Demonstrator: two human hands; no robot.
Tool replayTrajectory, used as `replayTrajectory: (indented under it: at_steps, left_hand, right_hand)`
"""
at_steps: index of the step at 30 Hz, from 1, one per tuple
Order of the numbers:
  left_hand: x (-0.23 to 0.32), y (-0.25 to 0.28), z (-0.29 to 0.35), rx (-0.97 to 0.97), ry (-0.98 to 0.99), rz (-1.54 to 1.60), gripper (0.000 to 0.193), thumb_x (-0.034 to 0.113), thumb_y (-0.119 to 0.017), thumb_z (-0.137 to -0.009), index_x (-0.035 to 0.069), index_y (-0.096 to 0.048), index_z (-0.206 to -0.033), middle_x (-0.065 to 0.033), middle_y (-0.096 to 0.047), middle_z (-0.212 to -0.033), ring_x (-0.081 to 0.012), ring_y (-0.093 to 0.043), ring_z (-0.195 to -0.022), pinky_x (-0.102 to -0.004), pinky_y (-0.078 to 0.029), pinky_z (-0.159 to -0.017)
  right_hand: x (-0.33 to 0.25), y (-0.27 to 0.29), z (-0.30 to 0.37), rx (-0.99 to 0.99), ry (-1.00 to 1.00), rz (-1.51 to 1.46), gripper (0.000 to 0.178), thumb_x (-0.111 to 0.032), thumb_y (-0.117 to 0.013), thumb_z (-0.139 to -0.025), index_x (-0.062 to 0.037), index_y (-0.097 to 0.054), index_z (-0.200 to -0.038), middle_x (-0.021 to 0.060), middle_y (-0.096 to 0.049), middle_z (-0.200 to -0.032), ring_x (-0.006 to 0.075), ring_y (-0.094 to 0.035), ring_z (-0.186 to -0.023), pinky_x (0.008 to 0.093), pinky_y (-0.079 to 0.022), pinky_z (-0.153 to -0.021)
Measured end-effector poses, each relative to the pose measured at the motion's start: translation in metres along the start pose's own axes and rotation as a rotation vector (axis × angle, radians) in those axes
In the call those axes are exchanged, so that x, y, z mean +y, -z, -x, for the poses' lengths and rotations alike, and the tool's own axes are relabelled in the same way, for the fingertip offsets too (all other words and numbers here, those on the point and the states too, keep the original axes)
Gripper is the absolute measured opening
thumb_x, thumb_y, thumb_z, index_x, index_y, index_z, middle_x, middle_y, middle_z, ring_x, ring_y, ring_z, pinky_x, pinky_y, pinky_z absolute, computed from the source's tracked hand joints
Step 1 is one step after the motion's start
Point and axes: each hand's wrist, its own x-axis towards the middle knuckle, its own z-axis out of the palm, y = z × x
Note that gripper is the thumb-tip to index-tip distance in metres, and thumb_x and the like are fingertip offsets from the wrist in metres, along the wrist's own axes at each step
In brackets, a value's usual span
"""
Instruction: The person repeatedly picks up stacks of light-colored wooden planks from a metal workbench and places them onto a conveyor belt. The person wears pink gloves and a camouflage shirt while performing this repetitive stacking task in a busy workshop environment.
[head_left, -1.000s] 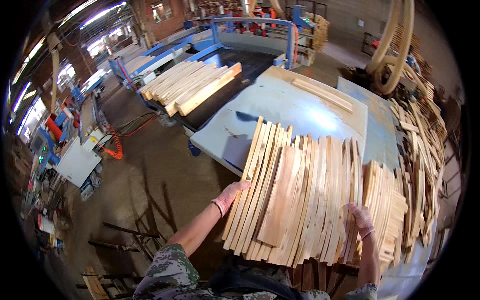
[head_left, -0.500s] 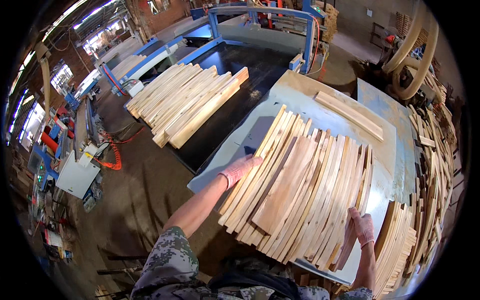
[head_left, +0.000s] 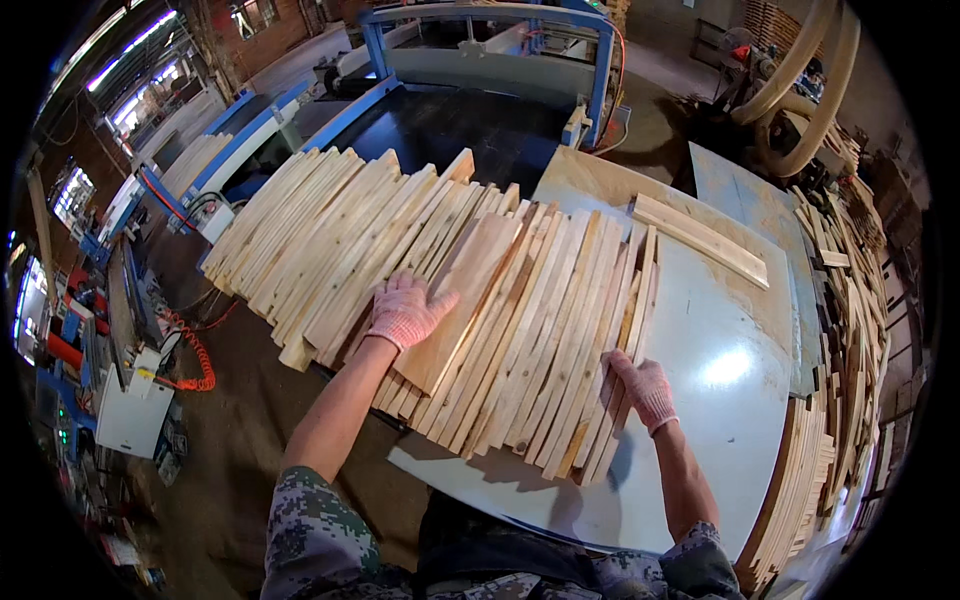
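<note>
One large blue metal gantry frame (head_left: pixel 490 14) stands beyond the smooth pale blue-grey tabletop (head_left: pixel 715 430), with a flat black belt (head_left: pixel 470 125) running left of that tabletop. Left of the tabletop, a broad row of pale sawn wooden planks (head_left: pixel 310 225) lies on the belt's near end. A second batch of narrow, light-brown wooden planks (head_left: pixel 540 340) spans the tabletop's left part; half a second ago a gap separated it from the row, and now the two meet edge to edge, making nearly one continuous run. Two straight pale boards (head_left: pixel 700 240) lie at the tabletop's far side. Atop the batch, left of the tabletop's middle, sits a wide reddish-brown plank (head_left: pixel 465 300). The left hand (head_left: pixel 408 310), in a pinkish knit glove, lies spread flat, its thumb at that plank. The right hand (head_left: pixel 643 388), gloved alike, presses the batch's right edge above the tabletop; whether its fingers curl underneath, I cannot tell.
</note>
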Motion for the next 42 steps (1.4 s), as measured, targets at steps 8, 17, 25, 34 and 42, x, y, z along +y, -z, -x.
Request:
replayTrajectory:
  at_steps: [8, 17, 25, 34, 42]
  left_hand:
    - [0.01, 0.024, 0.015, -0.032, -0.179, 0.08, 0.13, 0.075, -0.076, -0.076, 0.005, -0.019, -0.17, -0.0275, -0.034, -0.168, -0.04, -0.03, -0.157, -0.0563, -0.014, -0.131]
    - [0.002, 0.046, 0.008, 0.028, -0.26, 0.199, 0.102, 0.053, -0.078, -0.082, 0.005, -0.039, -0.161, -0.0262, -0.066, -0.131, -0.0377, -0.066, -0.121, -0.0494, -0.051, -0.106]
    - [0.047, 0.024, 0.056, 0.076, -0.438, 0.449, 0.1, 0.074, -0.063, -0.092, 0.0, -0.043, -0.158, -0.0309, -0.057, -0.146, -0.044, -0.056, -0.137, -0.0497, -0.046, -0.114]
    - [0.045, 0.013, 0.054, 0.02, -0.208, 0.035, 0.08, 0.063, -0.069, -0.091, 0.001, -0.06, -0.142, -0.0249, -0.059, -0.141, -0.0402, -0.061, -0.129, -0.0507, -0.049, -0.11]
    - [0.074, 0.032, 0.031, -0.106, -0.109, 0.048, 0.064, 0.054, -0.072, -0.089, 0.0, -0.074, -0.123, -0.0239, -0.071, -0.128, -0.0346, -0.072, -0.113, -0.0469, -0.059, -0.099]
  right_hand:
    - [-0.013, -0.024, 0.009, 0.169, -0.081, -0.035, 0.084, -0.07, -0.069, -0.089, 0.0093, -0.072, -0.118, 0.0233, -0.078, -0.105, 0.0338, -0.075, -0.101, 0.043, -0.055, -0.094]
    - [-0.047, -0.028, 0.047, 0.223, -0.097, 0.015, 0.106, -0.072, -0.066, -0.09, 0.0089, -0.046, -0.156, 0.0281, -0.068, -0.139, 0.0359, -0.066, -0.131, 0.0426, -0.047, -0.113]
    - [-0.025, -0.028, 0.037, 0.192, 0.059, -0.083, 0.087, -0.064, -0.066, -0.096, 0.0038, -0.056, -0.149, 0.0219, -0.072, -0.129, 0.0292, -0.069, -0.119, 0.0387, -0.05, -0.106]
    - [0.037, -0.029, 0.065, 0.201, 0.128, -0.716, 0.065, -0.034, -0.069, -0.104, 0.0031, -0.052, -0.154, -0.0013, -0.063, -0.097, 0.0061, -0.056, -0.088, 0.0258, -0.051, -0.078]
    - [0.053, -0.043, 0.047, -0.066, 0.258, -0.817, 0.075, -0.037, -0.069, -0.105, 0.0111, -0.044, -0.157, 0.0178, -0.067, -0.141, 0.0217, -0.062, -0.129, 0.0318, -0.048, -0.109]
